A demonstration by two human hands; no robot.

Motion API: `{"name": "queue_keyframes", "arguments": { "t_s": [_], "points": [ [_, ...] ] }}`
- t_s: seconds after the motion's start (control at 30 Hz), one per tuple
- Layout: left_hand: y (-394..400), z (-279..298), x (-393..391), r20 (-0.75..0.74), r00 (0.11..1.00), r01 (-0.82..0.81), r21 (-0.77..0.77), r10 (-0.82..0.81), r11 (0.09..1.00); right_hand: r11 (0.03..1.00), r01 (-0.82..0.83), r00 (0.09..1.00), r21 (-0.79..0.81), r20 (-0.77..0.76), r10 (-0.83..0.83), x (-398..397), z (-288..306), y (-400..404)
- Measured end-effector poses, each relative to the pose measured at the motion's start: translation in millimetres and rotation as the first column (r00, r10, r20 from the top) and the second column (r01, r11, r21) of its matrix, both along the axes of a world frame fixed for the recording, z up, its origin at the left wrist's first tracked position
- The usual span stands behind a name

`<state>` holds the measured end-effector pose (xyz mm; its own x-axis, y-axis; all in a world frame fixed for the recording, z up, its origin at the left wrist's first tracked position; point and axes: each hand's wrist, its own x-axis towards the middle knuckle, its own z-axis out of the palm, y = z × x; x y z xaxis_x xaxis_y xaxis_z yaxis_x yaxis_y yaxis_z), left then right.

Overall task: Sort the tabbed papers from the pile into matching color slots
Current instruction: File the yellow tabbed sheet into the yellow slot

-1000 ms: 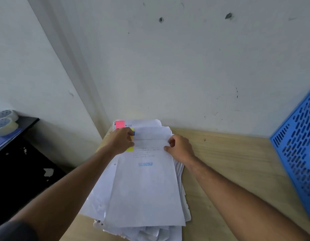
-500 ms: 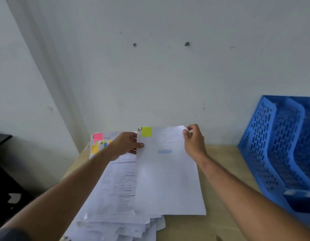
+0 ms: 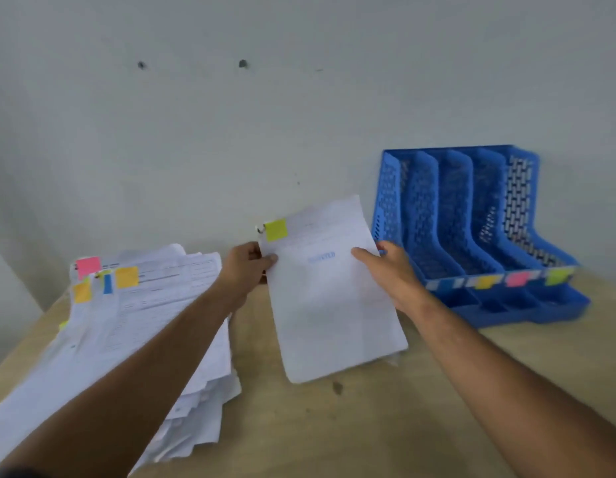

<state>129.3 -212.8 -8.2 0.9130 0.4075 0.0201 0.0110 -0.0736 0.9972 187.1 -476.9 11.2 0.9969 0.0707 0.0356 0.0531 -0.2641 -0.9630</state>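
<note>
I hold a white paper point(image 3: 330, 305) with a yellow-green tab point(image 3: 276, 229) above the table. My left hand point(image 3: 246, 267) pinches its upper left edge, and my right hand point(image 3: 391, 270) grips its right edge. The pile of tabbed papers point(image 3: 144, 322) lies at the left, showing pink, orange and blue tabs. To the right stands a blue slotted file rack point(image 3: 472, 229). Its front bar carries blue, yellow, pink and green labels point(image 3: 517, 279).
The wooden table point(image 3: 368, 426) runs up to a pale wall behind. The rack stands against that wall at the right. The table's left edge falls away beside the pile.
The yellow-green tabbed paper has come off the pile and moved right toward the rack, carried by both hands. The view has swung right, bringing the whole rack in.
</note>
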Motion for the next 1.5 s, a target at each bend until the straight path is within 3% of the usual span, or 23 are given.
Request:
{"name": "queue_keyframes", "arguments": {
  "t_s": [0.17,0.27,0.33,0.4,0.47,0.57,0.63,0.7,0.8,0.87,1.17,1.5],
  "points": [
    [-31,32,38,0.114,0.993,0.014,-0.059,-0.007,0.998,0.941,-0.288,0.947,0.176,-0.094,0.308,3,30,-53],
    [-66,50,48,0.127,0.980,0.169,-0.099,-0.156,0.981,0.974,-0.190,0.982,0.124,0.033,0.187,10,46,-84],
    [-87,48,54,0.106,0.953,0.276,0.092,-0.285,0.957,0.993,-0.076,0.990,0.089,0.125,0.065,15,52,-102],
    [-105,39,60,0.048,0.919,0.314,0.507,-0.390,0.803,0.999,0.000,0.975,0.047,0.221,-0.011,16,57,-122],
    [-122,32,68,-0.036,0.890,0.301,0.796,-0.455,0.526,0.997,0.074,0.948,0.027,0.310,-0.078,19,58,-143],
    [-150,29,74,-0.228,0.810,0.383,0.903,-0.540,0.194,0.981,0.195,0.895,-0.004,0.410,-0.176,23,53,-168],
    [-166,25,81,-0.303,0.775,0.408,0.910,-0.554,0.072,0.970,0.242,0.870,0.002,0.443,-0.218,24,48,-177],
    [-177,19,89,-0.297,0.777,0.405,0.911,-0.555,0.079,0.959,0.283,0.849,0.004,0.464,-0.252,22,42,-184],
    [-188,12,100,-0.216,0.798,0.376,0.908,-0.563,0.185,0.925,0.379,0.809,0.037,0.473,-0.350,21,36,-192],
    [-193,10,109,-0.224,0.792,0.397,0.896,-0.568,0.201,0.893,0.446,0.772,0.059,0.479,-0.417,21,36,-201],
    [-181,11,117,-0.340,0.796,0.318,0.939,-0.502,-0.131,0.859,0.511,0.714,0.028,0.543,-0.442,14,40,-226],
    [-95,22,69,-0.417,0.843,0.340,0.903,-0.339,-0.264,0.886,0.463,0.695,-0.032,0.633,-0.341,5,60,-172]
  ]
}}
